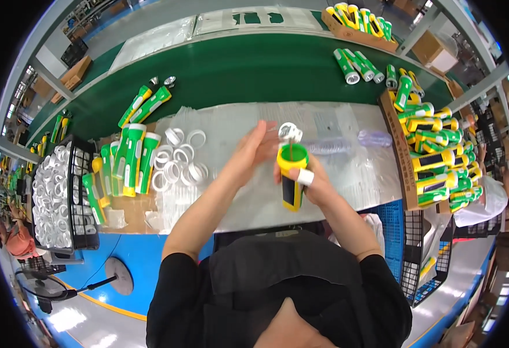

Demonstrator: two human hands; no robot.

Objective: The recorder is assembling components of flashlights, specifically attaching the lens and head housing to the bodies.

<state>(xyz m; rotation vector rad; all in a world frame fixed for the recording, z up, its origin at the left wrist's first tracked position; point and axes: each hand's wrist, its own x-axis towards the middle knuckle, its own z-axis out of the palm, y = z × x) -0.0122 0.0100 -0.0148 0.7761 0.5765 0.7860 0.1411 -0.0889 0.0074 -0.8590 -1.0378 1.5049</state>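
Grips torch upright in right hand, likely to face its mouth up. Holds left hand beside white head; cannot tell, for blur, whether gripping. Has rings near, likely for reach.

We are on a factory floor, at an assembly station: a long green belt runs behind our plastic-covered counter, a black crate brims with identical white rings, and a cardboard box is packed with matching green-and-yellow torches. We also see metal posts, a blue floor edged by a yellow line, and another person at far left.
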